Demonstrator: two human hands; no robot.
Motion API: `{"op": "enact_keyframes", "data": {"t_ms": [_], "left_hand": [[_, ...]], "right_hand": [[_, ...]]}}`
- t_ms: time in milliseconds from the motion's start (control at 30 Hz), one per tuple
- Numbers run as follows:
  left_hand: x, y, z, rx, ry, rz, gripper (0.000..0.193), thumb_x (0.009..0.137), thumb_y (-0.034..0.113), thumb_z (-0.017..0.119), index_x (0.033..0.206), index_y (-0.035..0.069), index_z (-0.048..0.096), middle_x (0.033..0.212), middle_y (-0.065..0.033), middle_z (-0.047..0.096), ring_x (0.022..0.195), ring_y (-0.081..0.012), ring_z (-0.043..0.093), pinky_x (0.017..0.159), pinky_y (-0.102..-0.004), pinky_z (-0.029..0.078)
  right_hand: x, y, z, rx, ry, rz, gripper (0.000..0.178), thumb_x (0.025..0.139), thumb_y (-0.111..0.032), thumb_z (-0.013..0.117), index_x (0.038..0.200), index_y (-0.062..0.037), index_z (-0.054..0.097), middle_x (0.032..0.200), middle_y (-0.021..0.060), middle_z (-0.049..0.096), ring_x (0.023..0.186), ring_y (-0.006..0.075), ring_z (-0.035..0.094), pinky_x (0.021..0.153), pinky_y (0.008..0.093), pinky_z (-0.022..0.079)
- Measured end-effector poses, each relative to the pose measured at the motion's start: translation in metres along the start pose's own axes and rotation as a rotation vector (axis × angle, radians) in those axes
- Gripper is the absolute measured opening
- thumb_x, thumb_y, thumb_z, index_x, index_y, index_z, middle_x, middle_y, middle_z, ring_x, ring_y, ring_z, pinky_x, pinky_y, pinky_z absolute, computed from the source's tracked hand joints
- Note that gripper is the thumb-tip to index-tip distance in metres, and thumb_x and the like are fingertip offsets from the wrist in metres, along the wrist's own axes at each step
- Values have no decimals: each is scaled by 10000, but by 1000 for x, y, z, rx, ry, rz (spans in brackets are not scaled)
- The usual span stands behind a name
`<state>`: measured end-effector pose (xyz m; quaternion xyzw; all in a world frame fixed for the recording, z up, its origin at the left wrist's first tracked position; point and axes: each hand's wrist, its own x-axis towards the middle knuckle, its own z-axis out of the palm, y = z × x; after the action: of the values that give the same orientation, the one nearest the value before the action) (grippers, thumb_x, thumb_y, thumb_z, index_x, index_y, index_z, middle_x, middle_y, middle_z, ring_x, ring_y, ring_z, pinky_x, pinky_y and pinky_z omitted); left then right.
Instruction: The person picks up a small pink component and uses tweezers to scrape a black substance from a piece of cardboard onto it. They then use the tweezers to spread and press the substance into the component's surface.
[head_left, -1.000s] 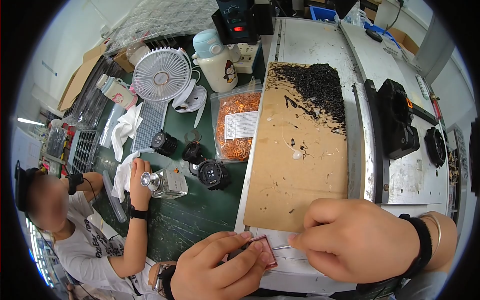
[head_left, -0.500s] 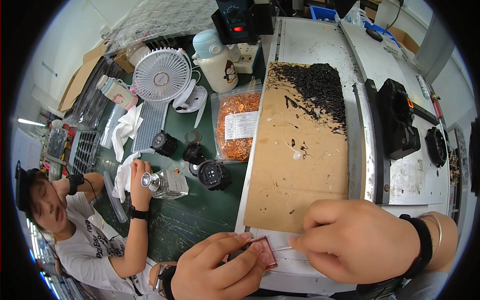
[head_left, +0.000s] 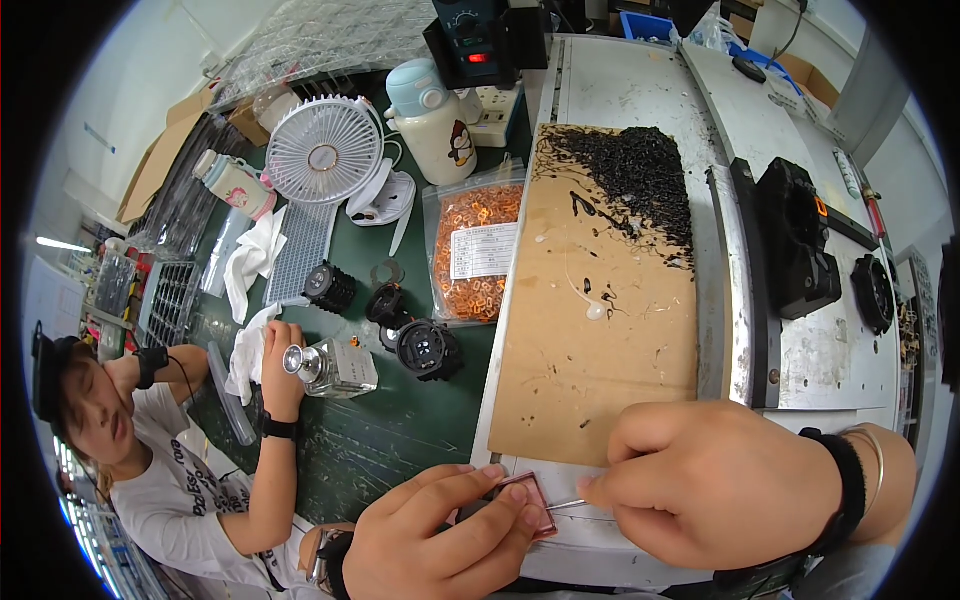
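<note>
At the near edge of the bench, my left hand (head_left: 450,530) grips a small square frame (head_left: 538,494) with a reddish, clear-looking rim. Its fingers press on the frame's left side and cover part of it. From the right, my right hand (head_left: 690,480) pinches a thin metal tool (head_left: 567,504), perhaps tweezers or a pick; its exact kind is hidden by the fingers. The tool's tip reaches the frame's right edge. Just beyond both hands lies a brown board (head_left: 590,390), with a heap of black rubbery scraps (head_left: 640,185) at its far end.
Left on the green table stand a glass dispenser bottle (head_left: 345,368), black round parts (head_left: 427,350), a bag of orange pieces (head_left: 475,260), a white fan (head_left: 322,150) and a cream bottle (head_left: 435,140). A co-worker's arm (head_left: 275,480) rests there. Black housings (head_left: 795,240) stand on the right.
The metal tool in my right hand now shows more clearly, its tip at the frame's edge. Both hands stay nearly where they were.
</note>
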<state>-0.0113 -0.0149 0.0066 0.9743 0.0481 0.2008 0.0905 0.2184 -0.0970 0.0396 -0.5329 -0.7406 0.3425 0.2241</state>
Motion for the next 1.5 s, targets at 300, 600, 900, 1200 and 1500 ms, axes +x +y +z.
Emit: {"op": "enact_keyframes", "data": {"t_ms": [300,600,900,1200,1500], "left_hand": [[1,-5,4,-10,7,1,322,566,124,738,885,75,730,954,-30,664,842,-241,641,699,-362,599],[1,-5,4,-15,-8,-2,323,566,138,742,883,78,730,953,-31,665,836,-237,639,699,-358,599],[1,-4,4,-14,8,-2,321,569,123,744,886,74,731,959,-30,665,828,-240,641,704,-365,598],[0,-10,6,-130,49,14,308,599,82,761,902,43,724,968,-52,660,848,-264,639,726,-357,576],[-7,8,-6,-114,255,36,298,636,82,770,925,32,722,994,-64,655,938,-276,625,773,-354,557]], "right_hand": [[2,4,0,-6,-2,19,102,795,-59,657,886,-36,698,780,67,549,653,234,594,568,328,500],[3,4,-1,-16,-15,21,98,796,-61,658,882,-37,699,780,65,550,646,230,592,564,327,499],[3,4,-2,3,-31,7,101,783,-61,659,873,-44,701,758,67,553,654,235,597,569,329,504],[0,11,1,71,73,29,128,777,-80,667,898,-55,700,765,86,582,671,243,609,577,325,495],[3,-14,-6,238,-34,188,237,867,-220,716,980,-13,705,747,101,657,642,136,603,585,266,470]]}}
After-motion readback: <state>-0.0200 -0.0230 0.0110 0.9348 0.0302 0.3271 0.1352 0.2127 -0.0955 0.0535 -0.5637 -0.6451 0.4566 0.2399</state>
